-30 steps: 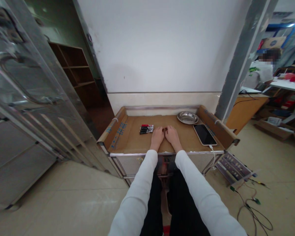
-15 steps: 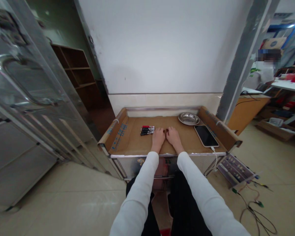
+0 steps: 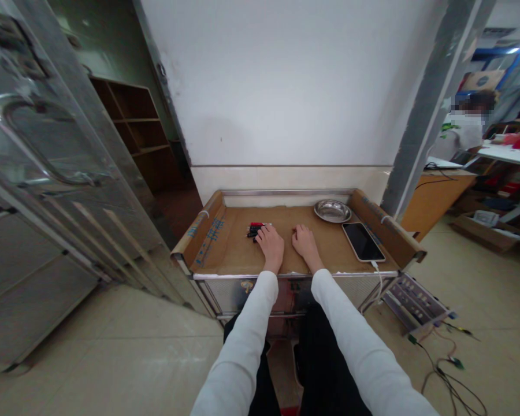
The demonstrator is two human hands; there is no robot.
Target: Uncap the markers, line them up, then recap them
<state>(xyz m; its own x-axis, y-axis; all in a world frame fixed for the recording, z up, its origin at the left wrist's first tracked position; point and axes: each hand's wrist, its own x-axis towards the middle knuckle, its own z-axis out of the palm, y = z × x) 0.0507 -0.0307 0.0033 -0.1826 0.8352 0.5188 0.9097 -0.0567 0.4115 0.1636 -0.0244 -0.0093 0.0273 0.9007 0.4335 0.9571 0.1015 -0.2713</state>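
Several pens (image 3: 253, 229), a red one at the back and black ones in front, lie side by side on the brown cardboard top (image 3: 236, 251) of a small cart. My left hand (image 3: 272, 242) is over their right ends, its fingers curled down on a black pen at the front that sits slightly askew. The fingertips are partly hidden by the hand. To the right, my right hand (image 3: 304, 241) rests on the cardboard, fingers bent and held together. Whatever is under those fingers, if anything, does not show.
A round metal dish (image 3: 333, 211) sits at the back right. In front of it lies a phone (image 3: 364, 241) with a white cable (image 3: 379, 283). Raised cardboard sides border the cart. On the floor at right are an electrical box (image 3: 418, 306) and loose cables. A person sits farther right.
My left hand has moved left from beside my right hand onto the pens, and the front pen now lies askew. My right hand has stayed about where it was.
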